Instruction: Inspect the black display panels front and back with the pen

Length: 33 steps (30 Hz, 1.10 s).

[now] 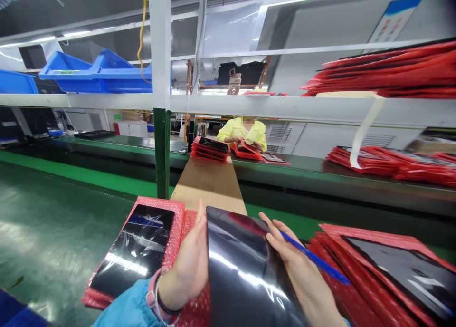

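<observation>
A glossy black panel (242, 274) stands between my two hands at the bottom centre. My left hand (190, 265) grips its left edge, thumb up along the side. My right hand (295, 270) rests on the panel's right side, fingers stretched over its face, with a blue pen (313, 258) held between the fingers. To the left, another black panel (137, 248) lies on a red bubble-wrap sleeve (171, 236). On the right, a stack of red bubble-wrap sleeves (356, 279) carries a further black panel (402, 270).
A wooden board (210, 182) bridges to a green conveyor (302, 168), where a person in yellow (244, 132) handles red sleeves (210, 149). More red piles (392, 163) lie right and on the upper shelf (392, 70). Blue bins (96, 72) sit upper left. A white-green post (161, 127) stands ahead.
</observation>
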### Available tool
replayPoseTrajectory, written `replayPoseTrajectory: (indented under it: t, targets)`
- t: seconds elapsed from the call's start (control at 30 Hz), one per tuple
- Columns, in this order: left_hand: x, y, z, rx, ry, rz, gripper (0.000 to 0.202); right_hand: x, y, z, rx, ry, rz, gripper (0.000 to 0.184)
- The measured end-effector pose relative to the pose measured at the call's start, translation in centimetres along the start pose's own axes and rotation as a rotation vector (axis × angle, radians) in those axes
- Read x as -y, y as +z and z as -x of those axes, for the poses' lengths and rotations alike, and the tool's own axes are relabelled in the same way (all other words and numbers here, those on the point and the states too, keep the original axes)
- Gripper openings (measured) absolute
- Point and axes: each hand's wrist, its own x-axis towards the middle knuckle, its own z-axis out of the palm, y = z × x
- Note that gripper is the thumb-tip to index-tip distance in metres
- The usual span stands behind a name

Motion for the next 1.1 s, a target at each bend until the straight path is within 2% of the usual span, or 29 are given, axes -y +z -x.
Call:
replayPoseTrajectory:
  t: [0.07,0.13,0.23,0.3,0.37,0.47,0.57,0.67,0.77,0.87,1.0,1.1]
  targets:
    - [-0.4,-2.1,-0.8,-0.059,0.012,-0.136,0.079,-1.4,0.4,-0.9,-0.008,0.055,-0.002,0.045]
    - [-0.9,-4.7,-1.4,-0.130,0.006,-0.271,0.079,-2.9,0.9,-1.8,-0.008,0.059,-0.020,0.039]
    - [-1.4,-8.2,-1.5,-0.197,-0.108,-0.344,0.052,-5.1,1.8,-2.6,0.008,0.006,-0.014,0.026]
    - [-1.6,-9.5,-1.2,-0.227,-0.235,-0.377,0.036,-6.5,2.4,-2.9,0.045,-0.042,0.023,0.018]
    - [-1.7,-10.0,-0.9,-0.241,-0.327,-0.406,0.031,-7.7,3.0,-3.1,0.076,-0.088,0.078,0.015]
    - [-1.7,-10.0,-1.1,-0.212,-0.387,-0.445,0.026,-9.4,3.6,-3.3,0.070,-0.148,0.164,0.016]
    - [-1.3,-9.5,-2.2,-0.176,-0.414,-0.487,0.019,-10.5,4.0,-3.1,0.037,-0.215,0.236,0.025]
    - [-0.5,-8.6,-3.4,-0.148,-0.369,-0.523,0.021,-10.1,3.9,-2.4,0.022,-0.269,0.305,0.032]
    - [-0.1,-7.6,-3.9,-0.106,-0.252,-0.519,0.015,-8.1,1.9,-1.4,0.053,-0.305,0.419,0.036]
    - [-1.2,-7.6,-3.4,-0.079,-0.179,-0.496,0.025,-5.5,-2.7,-0.3,0.076,-0.294,0.630,0.045]
    - [-5.4,-10.3,-2.1,-0.088,-0.188,-0.481,0.033,-3.9,-9.9,1.0,0.010,-0.270,0.984,0.054]
    - [-8.6,-13.5,-1.8,-0.201,-0.167,-0.488,0.030,-4.4,-12.8,1.5,-0.024,-0.258,1.233,0.051]
